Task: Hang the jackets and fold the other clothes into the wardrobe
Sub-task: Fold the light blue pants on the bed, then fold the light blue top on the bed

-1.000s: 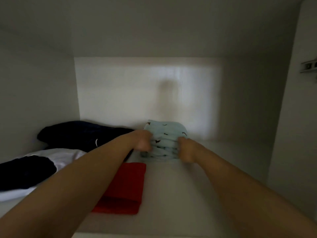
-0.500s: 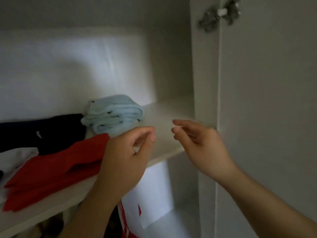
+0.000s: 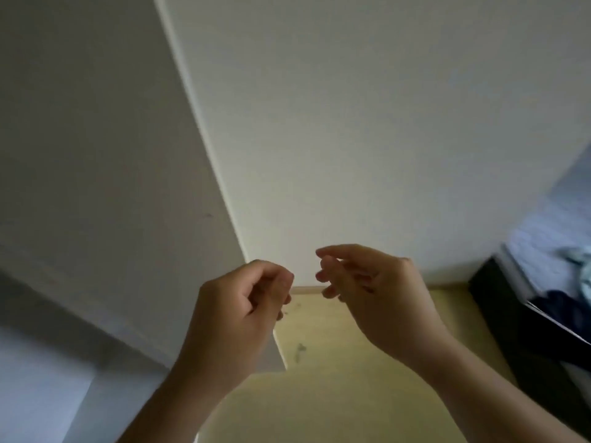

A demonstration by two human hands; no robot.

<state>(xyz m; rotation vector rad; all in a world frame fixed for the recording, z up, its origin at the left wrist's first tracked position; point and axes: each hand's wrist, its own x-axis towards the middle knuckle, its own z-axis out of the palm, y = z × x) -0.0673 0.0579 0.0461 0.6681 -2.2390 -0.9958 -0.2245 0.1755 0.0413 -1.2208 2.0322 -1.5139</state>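
Head view: the fingers of the left hand [image 3: 236, 318] curl in to the thumb and hold nothing. Those of the right hand [image 3: 377, 295] are loosely bent and a little spread, also empty. The hands are near each other but apart, in front of a white panel [image 3: 96, 155] and a wall [image 3: 383, 123]. Blurred clothes [image 3: 580, 276] lie on a bed [image 3: 543, 241] at far right, well apart from both hands.

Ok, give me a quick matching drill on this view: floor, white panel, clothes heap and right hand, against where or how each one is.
Things:
1. floor
2. white panel
3. clothes heap
4. right hand

Place or state:
A. far right edge, blurred
B. empty, fingers loosely bent
C. pale yellow, below the hands
D. fills the upper view

Pairs: 1-C, 2-D, 3-A, 4-B.
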